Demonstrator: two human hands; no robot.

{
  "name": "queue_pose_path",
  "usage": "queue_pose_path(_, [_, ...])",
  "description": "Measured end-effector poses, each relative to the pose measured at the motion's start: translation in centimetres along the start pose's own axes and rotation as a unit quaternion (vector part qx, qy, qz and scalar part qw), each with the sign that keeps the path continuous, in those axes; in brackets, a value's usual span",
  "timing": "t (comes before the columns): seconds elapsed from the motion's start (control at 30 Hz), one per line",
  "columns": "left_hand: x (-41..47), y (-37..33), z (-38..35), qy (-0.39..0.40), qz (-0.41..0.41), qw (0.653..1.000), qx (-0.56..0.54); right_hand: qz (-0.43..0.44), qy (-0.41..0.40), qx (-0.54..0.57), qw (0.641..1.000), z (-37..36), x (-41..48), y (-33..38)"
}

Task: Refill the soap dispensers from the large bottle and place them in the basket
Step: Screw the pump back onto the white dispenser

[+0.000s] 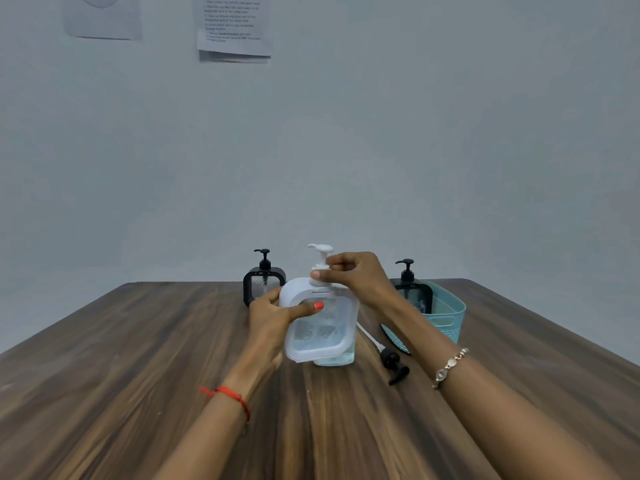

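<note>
One white dispenser (pixel 322 329) upright, spout (pixel 313 247) pointing left.

A: what kind of place is this, an office?
B: looks like a plain workroom. Bare grey wall (pixel 415 133) behind the wood-grain table (pixel 138 375), printed instruction sheets (pixel 233 26) taped above it.
</note>
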State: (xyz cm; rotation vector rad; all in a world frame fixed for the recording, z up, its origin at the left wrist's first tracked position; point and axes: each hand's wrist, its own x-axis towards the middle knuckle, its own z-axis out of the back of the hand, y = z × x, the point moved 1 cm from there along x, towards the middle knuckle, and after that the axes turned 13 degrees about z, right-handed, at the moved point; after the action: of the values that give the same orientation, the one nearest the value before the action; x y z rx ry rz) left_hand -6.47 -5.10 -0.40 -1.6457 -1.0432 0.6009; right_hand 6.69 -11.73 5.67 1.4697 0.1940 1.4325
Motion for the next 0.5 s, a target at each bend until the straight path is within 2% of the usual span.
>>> queue_pose_path(0.13, [-0.4,-0.2,-1.8,0.033,0.004,0.999,-0.001,0.038,-0.025,0.050,0.998,2.2,-0.4,0.5])
queue_pose_path(0.27, [-0.7,-0.2,-4.6,0.070,0.020,0.997,0.001,0.096,-0.048,0.040,0.993,4.8,-0.6,1.1])
queue_pose_path(0.5, [-0.1,1.1,-10.1,0.118,0.071,0.990,-0.025,0.057,0.053,-0.024,0.997,10.9,0.1,1.0])
